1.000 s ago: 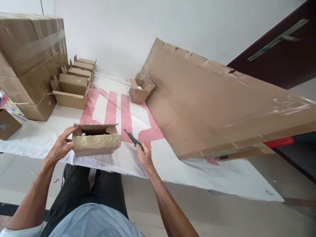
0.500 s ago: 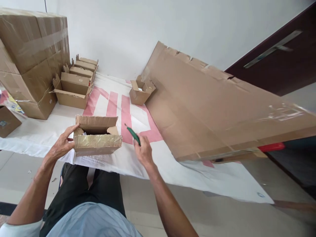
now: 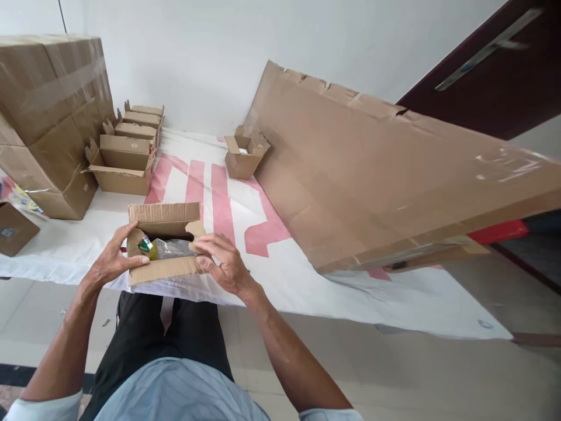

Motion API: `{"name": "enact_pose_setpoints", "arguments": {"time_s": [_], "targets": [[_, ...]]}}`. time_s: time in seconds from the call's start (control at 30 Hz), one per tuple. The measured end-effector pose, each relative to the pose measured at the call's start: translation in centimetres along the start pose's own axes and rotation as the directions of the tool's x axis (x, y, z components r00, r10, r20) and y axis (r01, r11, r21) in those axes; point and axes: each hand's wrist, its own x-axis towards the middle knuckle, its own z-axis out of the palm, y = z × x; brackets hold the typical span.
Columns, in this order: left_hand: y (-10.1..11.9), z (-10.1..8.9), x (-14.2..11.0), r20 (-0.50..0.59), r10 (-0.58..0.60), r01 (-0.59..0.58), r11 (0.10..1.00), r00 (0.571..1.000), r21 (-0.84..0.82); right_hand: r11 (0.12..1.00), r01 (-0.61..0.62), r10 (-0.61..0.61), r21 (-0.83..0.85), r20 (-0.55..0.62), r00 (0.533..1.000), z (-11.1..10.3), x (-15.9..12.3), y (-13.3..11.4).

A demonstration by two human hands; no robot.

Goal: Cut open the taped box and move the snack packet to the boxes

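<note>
Sheet [image 3: 307, 280] on tiled floor [image 3: 394, 374]

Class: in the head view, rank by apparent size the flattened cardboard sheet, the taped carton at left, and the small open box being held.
1. flattened cardboard sheet
2. taped carton
3. small open box, though nearest the camera
</note>
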Motion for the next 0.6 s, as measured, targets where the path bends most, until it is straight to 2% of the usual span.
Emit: {"name": "enact_pose_setpoints", "arguments": {"time_s": [0.1, 0.2, 0.33, 0.43, 0.53, 0.6], "targets": [[0.1, -0.4, -0.1, 0.065, 0.01, -0.01, 1.0, 0.998, -0.007, 0.99, 0.069, -0.066, -0.123, 0.021, 0.998, 1.7, -0.6, -1.2], [0.0, -0.8, 0.2, 0.114, 0.017, -0.019, 1.0, 0.993, 0.022, 0.972, 0.035, -0.056, -0.231, -0.083, 0.995, 4.2, -2.4, -0.6], [-0.2, -1.0, 0.6, 0.104, 0.005, -0.013, 0.997, 0.995, 0.074, 0.965, -0.035, -0.007, -0.262, -0.157, 0.988, 6.5, -3.5, 0.2], [0.1, -0.8, 0.3, 0.093, 0.007, -0.013, 0.998, 0.996, 0.069, 0.968, -0.022, -0.021, -0.249, -0.166, 0.986, 6.2, -3.1, -0.2], [0.9, -0.4, 0.0, 0.064, -0.027, 0.023, 0.998, 0.998, 0.064, 0.975, 0.007, -0.041, -0.224, -0.147, 0.988, 4.7, -1.6, -1.1], [1.5, -0.1, 0.1, 0.02, -0.044, 0.041, 0.993, 0.999, 0.11, 0.971, -0.017, -0.014, -0.237, -0.126, 0.992, 3.6, -0.2, -1.5]]}}
